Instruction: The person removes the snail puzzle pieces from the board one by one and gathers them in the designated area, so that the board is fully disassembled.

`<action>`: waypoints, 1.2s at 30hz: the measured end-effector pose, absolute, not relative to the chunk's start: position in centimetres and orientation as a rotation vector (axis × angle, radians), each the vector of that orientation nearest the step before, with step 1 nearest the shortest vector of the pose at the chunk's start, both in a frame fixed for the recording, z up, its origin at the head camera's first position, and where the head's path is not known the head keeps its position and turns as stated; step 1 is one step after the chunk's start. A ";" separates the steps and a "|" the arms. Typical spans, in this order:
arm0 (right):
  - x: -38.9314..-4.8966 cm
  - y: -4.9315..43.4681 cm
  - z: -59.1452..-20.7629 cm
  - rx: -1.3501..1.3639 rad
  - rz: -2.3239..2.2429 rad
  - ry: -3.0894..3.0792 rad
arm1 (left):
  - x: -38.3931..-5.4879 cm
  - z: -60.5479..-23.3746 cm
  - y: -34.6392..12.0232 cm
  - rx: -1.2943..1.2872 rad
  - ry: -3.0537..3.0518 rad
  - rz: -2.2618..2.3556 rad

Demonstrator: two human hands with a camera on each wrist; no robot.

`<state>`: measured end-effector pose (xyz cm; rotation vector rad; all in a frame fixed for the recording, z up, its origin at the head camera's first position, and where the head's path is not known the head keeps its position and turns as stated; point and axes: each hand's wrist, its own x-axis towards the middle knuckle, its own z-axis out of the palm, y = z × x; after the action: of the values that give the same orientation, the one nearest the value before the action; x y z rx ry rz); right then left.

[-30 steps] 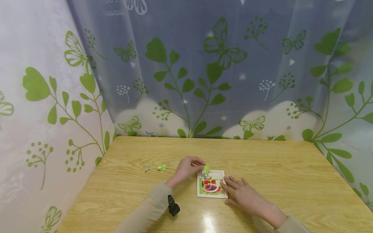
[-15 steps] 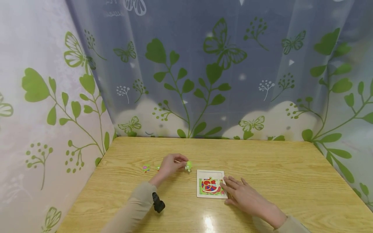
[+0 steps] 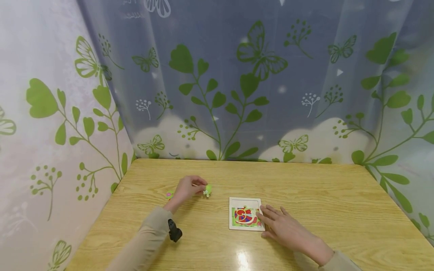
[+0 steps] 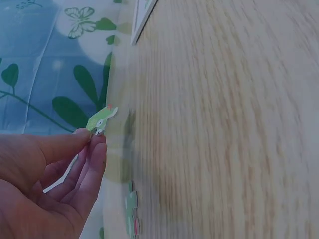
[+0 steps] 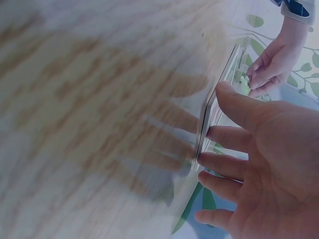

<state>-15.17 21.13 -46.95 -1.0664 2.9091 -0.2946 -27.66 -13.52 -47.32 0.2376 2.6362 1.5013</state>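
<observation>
Between thumb and fingertips, my left hand (image 3: 186, 189) pinches a light green jigsaw piece (image 3: 208, 191) above the table, left of the puzzle tray. In the left wrist view this piece (image 4: 101, 120) is tilted and shows a white patch with a dark dot. The square, white-rimmed puzzle tray (image 3: 230, 214) lies flat, its lower part filled with a red and blue snail picture and its upper strip bare. My right hand (image 3: 288, 229) rests at the tray's right edge with fingers spread and extended, fingertips right at the rim in the right wrist view.
A loose green piece with a pink spot (image 3: 169, 195) lies left of my left hand. Another loose piece (image 4: 131, 214) lies below that hand in the left wrist view, hidden by it from the head. Patterned curtain (image 3: 217, 113) borders the wooden table (image 3: 305, 184).
My left hand has carried the green jigsaw piece leftward, from over the tray's upper left corner to above the table near the loose pieces. My right hand and the tray have stayed put.
</observation>
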 end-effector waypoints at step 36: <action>-15.5 21.2 -46.9 -0.991 -0.387 2.866 | -27.1 -47.7 -11.5 0.495 2.956 1.223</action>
<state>-15.47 21.22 -46.86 -0.9913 2.8656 -0.3867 -27.10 -11.53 -47.69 0.4954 2.9560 1.2232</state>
